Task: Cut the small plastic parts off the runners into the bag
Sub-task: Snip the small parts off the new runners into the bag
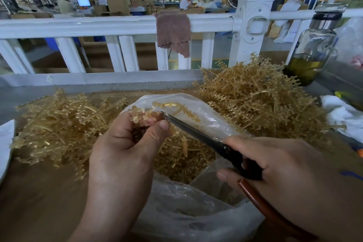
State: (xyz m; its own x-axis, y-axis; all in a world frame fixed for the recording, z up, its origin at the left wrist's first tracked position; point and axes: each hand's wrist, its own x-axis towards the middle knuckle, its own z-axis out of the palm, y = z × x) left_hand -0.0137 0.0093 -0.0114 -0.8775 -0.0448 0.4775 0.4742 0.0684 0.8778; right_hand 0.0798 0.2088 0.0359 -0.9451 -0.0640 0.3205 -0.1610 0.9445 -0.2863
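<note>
clear plastic bag (pixel 186 218) open below hands, cut parts (pixel 182 161) inside | right hand (pixel 279 165) grips scissors (pixel 198 132), blades look closed, tip at runner (pixel 176 106) | left hand (pixel 125 143) pinches runner over bag mouth | step: snipping; next: open blades onto next part | left runner heap (pixel 55 124) and right runner heap (pixel 255 100) beyond

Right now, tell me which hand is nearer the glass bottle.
Right. The right hand, gripping the scissors, is below the glass bottle in the view, slightly left; the left hand, pinching a runner over the bag, is farther left.
</note>
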